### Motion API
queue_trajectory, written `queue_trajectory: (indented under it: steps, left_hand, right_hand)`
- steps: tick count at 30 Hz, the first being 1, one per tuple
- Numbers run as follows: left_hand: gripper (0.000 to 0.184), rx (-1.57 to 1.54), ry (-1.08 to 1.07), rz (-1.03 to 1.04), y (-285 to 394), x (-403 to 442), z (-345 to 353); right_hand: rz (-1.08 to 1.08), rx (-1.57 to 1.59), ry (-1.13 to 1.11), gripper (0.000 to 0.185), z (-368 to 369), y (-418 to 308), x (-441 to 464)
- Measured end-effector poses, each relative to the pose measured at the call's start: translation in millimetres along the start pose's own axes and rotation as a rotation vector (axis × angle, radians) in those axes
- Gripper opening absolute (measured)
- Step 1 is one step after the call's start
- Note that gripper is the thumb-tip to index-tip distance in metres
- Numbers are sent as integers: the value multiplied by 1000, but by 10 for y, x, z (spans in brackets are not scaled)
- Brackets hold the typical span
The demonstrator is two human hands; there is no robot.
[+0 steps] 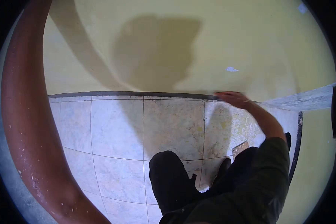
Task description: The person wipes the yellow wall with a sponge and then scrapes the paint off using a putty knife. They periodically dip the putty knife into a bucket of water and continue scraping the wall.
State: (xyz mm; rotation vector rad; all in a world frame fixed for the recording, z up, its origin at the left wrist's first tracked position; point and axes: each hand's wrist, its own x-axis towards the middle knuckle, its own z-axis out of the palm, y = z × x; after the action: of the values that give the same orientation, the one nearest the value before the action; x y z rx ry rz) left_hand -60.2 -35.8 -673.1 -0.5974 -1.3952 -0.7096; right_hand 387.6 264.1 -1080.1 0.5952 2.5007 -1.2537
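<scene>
My right hand (233,99) is low at the foot of the yellow wall (212,44), beside the dark strip (160,95) that runs along the wall's base. Its fingers point left along this strip and are smeared by motion, so I cannot make out whether they hold anything. My left arm (30,112), speckled with pale flecks, reaches up along the left side of the view. The left hand itself lies beyond the top edge, out of sight.
Pale floor tiles (117,127) meet the wall, with yellowish smears and dirt near my right arm. A broken tile-like piece (240,148) lies beside my legs. A bare patch (232,69) marks the wall. To the right, a whitish wall edge (306,98) juts out.
</scene>
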Motion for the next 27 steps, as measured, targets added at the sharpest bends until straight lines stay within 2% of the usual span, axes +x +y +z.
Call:
queue_trajectory:
  steps: [1,2,4,5,6,7,8,9,10,11,12,13,15,16,18,19,20,21,23,24,25,26,27]
  left_hand:
    - [60,10,-8,-1,-12,10,11]
    - [60,14,-20,0,-24,22,21]
    - [60,39,-42,-8,-98,39,72]
    - [60,75,-76,-5,-172,65,176]
    - [60,156,-128,17,-361,62,277]
    - [60,268,-181,68,-552,35,382]
    - [61,326,-213,115,-340,36,243]
    - [60,102,-271,-77,-120,-9,76]
    - [62,31,-114,37,2,-19,36]
    - [65,-36,42,147,115,-30,21]
    - [66,-56,12,128,193,-60,-89]
    - [67,-73,-29,110,248,-60,-142]
    - [67,-94,-60,106,216,-26,-162]
    - [67,-95,-100,78,207,-63,-167]
    - [68,-98,-113,63,267,-81,-178]
    - [68,-90,-107,52,274,-62,-204]
    - [68,-82,-95,42,292,-49,-215]
    - [69,-91,-78,50,327,-50,-232]
    - [70,-96,-55,51,351,-53,-272]
    - [69,-110,-72,42,363,-53,-294]
    - [69,-128,-94,35,385,-58,-321]
    - [69,-137,-107,40,396,-92,-319]
    - [69,-133,-108,32,387,-100,-311]
  right_hand:
    - [-111,-12,-64,37,-358,396,-300]
    - [-14,949,-204,37,-626,589,-558]
    - [-59,229,-182,41,-838,859,-593]
    - [-101,-139,-186,42,-748,631,-568]
    - [-216,-320,-192,43,-541,243,-313]
    - [-352,-407,-171,44,-324,-133,-62]
    - [-501,-463,-131,45,-47,-537,247]
    - [-647,-495,-57,46,195,-978,538]
    - [-790,-519,57,47,437,-1389,803]
    - [-934,-572,220,48,648,-1779,1045]
    - [-1147,-960,679,37,790,-2165,1242]
    - [-1216,-779,891,29,867,-2470,1341]
    - [-1267,-764,989,34,720,-2476,1236]
    - [-1248,-742,867,36,552,-2248,1006]
    - [-1214,-690,610,45,52,-1355,481]
    - [-1012,-1148,557,51,-249,-925,141]
    - [-993,-1056,466,49,-608,-522,-325]
    - [-856,-1061,608,43,-871,-351,-775]
    - [-419,-654,565,35,-1522,393,-1538]
    - [-266,-1199,852,34,-1789,374,-1870]
    - [-469,-1192,1324,40,-1970,-14,-2034]
    - [-440,-1137,1585,38,-2083,-192,-2015]
    - [-488,-944,1719,44,-2093,-249,-1912]
